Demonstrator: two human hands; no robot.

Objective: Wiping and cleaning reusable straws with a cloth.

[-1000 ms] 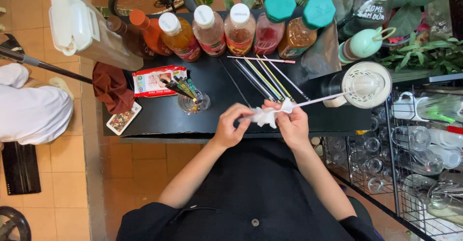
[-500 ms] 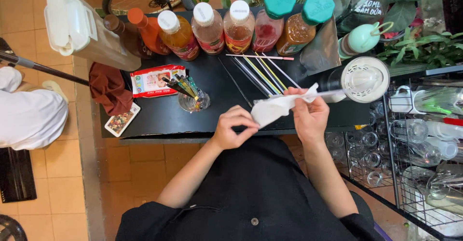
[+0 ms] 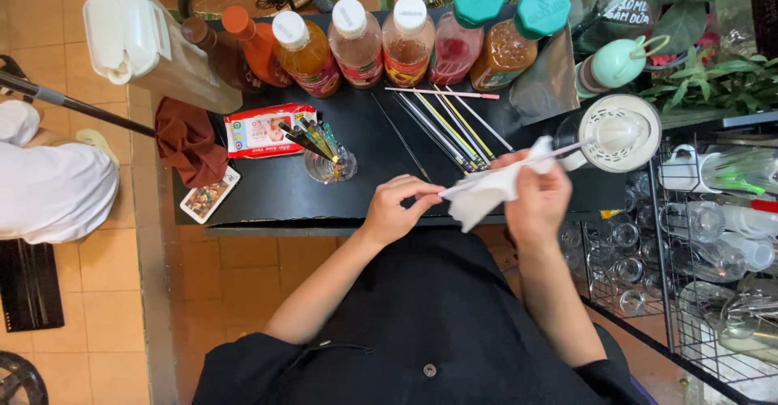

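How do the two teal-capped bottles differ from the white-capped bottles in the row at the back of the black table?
The teal-capped bottles carry wide, faceted teal lids; the white-capped bottles carry smaller, round white lids. The teal-capped ones stand at the right end of the row, nearer the white juicer; the white-capped ones stand further left. Both kinds are clear bottles of coloured liquid, standing on the black table beyond the left hand and right hand, which hold a white tissue.

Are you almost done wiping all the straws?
Can't tell how many are done. In hand: the left hand pinches one straw while the right hand wipes it with a white tissue. Several more straws lie on the table.
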